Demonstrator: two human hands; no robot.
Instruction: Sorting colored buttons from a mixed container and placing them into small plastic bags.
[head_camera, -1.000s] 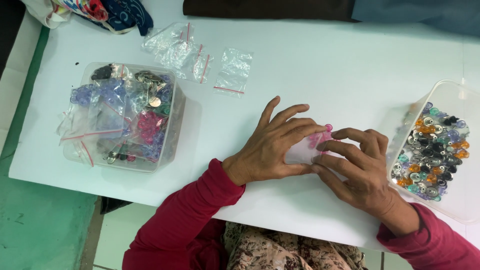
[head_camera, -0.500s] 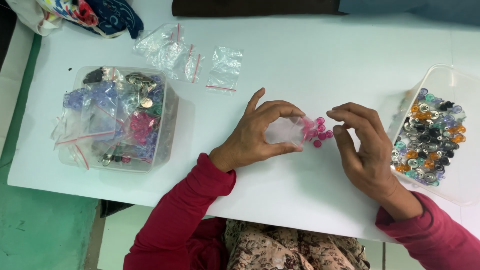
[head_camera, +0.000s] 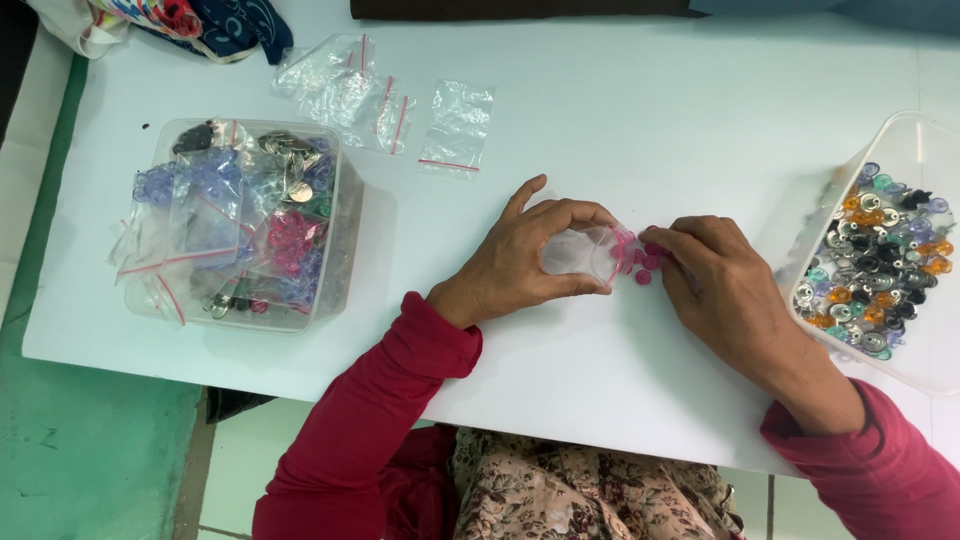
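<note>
Clear plastic tub (head_camera: 345, 215) at left: packed with small zip bags of mixed pieces; individual contents hard to make out through the film. Loose empty zip bags (head_camera: 385, 95) lie above it on the white table (head_camera: 650, 110).

Left hand (head_camera: 525, 260): fingers curled around a small clear zip bag (head_camera: 580, 252), mouth facing right; the bag's lower edge is hidden by the fingers. Small pink round buttons (head_camera: 645, 262) sit at the bag's mouth, just between both hands.

Right hand (head_camera: 725, 290): fingertips pinched together on the buttons, covering some of them.

White tray of assorted coloured buttons (head_camera: 900, 130), cut off at right edge.
</note>
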